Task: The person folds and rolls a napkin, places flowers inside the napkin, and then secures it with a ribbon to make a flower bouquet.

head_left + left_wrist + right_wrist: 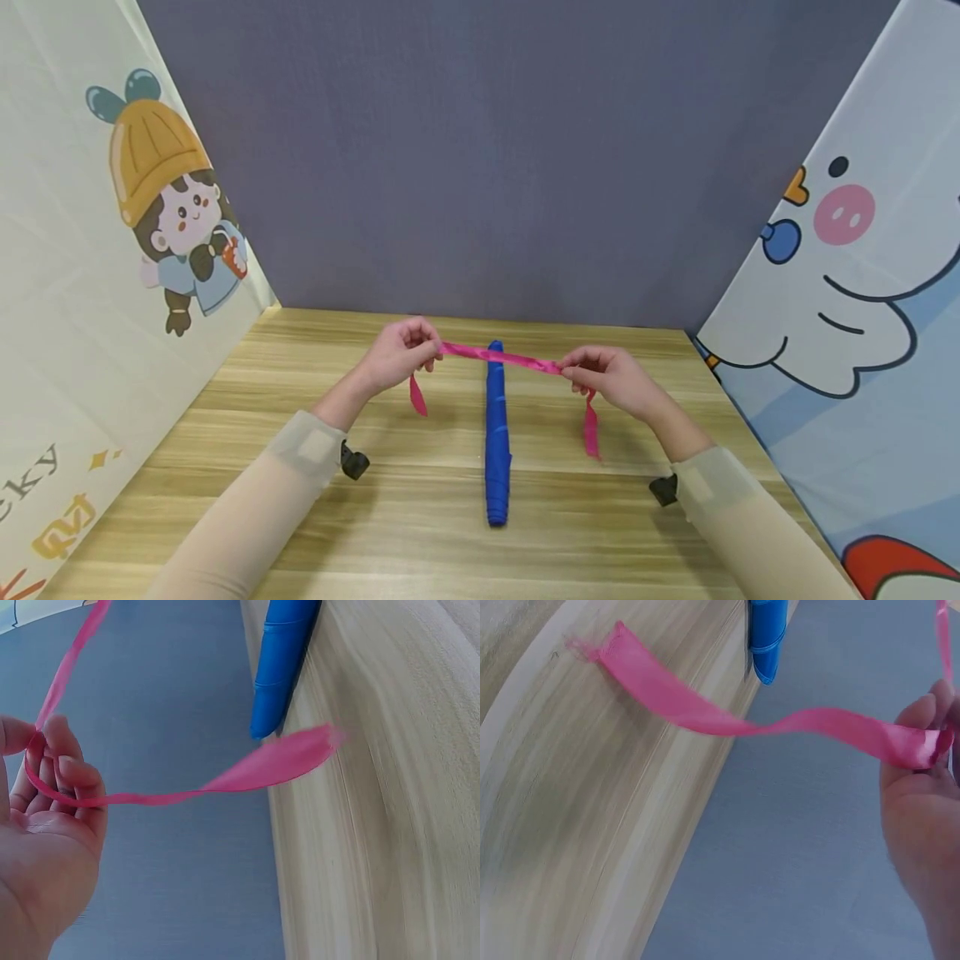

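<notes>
A pink ribbon [517,359] is stretched between my two hands, above the far part of a blue rolled-up bundle [497,442]. My left hand [405,350] pinches the ribbon between thumb and fingers, and a loose end [277,761] hangs from it, frayed at the tip. On the other side my right hand [609,377] pinches the ribbon too, with its own frayed tail [675,701] dangling below. The bundle is long and narrow and lies lengthwise on the table, pointing away from me. Whether the ribbon touches the bundle I cannot tell.
The wood-grain table [247,400] ends at a grey back panel [480,167]. White cloth panels with cartoon prints stand at the left [67,250] and right [862,333]. A small black camera [355,461] is strapped to each wrist.
</notes>
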A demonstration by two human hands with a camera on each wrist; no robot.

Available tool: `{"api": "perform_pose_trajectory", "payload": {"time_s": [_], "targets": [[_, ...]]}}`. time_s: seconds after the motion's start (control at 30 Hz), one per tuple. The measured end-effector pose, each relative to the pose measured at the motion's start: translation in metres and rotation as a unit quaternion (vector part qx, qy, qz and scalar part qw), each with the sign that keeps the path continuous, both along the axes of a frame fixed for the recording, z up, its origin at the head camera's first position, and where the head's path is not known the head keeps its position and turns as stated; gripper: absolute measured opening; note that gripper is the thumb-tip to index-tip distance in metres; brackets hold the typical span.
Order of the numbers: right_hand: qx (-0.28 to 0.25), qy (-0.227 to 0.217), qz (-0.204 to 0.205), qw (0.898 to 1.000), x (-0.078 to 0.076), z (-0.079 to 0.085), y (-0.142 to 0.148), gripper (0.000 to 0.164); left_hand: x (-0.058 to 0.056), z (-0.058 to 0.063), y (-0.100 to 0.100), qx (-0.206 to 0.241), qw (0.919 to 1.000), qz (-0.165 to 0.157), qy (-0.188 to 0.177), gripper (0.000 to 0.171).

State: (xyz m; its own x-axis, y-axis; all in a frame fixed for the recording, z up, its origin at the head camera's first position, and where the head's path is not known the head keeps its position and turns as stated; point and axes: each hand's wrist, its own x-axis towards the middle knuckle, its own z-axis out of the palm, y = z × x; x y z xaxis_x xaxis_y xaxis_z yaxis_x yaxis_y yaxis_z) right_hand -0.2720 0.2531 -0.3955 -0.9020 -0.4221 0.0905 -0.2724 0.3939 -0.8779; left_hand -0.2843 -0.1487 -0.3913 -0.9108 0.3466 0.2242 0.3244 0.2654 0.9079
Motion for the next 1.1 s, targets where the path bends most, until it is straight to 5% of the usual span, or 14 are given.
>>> {"api": "perform_pose_trajectory", "payload": {"time_s": [0.4,0.63,0.93,1.1], "targets": [[0.03,0.027,0.043,0.998,0.0006,0.0017,0.0004,0.018,-0.0016,-0.0028,0.0035,0.009,0.9993,-0.037,-0.005,0.008],[0.044,0.037,0.047,0.997,-0.0009,0.0017,-0.0005,0.021,0.0002,-0.006,0.0057,-0.085,0.9924,-0.046,0.075,0.025],[0.069,0.065,0.053,0.994,-0.0045,-0.0007,-0.0033,0.022,0.0015,-0.0044,0.0091,-0.125,0.9896,-0.039,0.058,0.031],[0.107,0.076,0.031,0.991,-0.0057,-0.0012,-0.0054,0.017,0.0004,-0.0047,0.0097,-0.145,0.9856,-0.033,0.08,0.03]]}}
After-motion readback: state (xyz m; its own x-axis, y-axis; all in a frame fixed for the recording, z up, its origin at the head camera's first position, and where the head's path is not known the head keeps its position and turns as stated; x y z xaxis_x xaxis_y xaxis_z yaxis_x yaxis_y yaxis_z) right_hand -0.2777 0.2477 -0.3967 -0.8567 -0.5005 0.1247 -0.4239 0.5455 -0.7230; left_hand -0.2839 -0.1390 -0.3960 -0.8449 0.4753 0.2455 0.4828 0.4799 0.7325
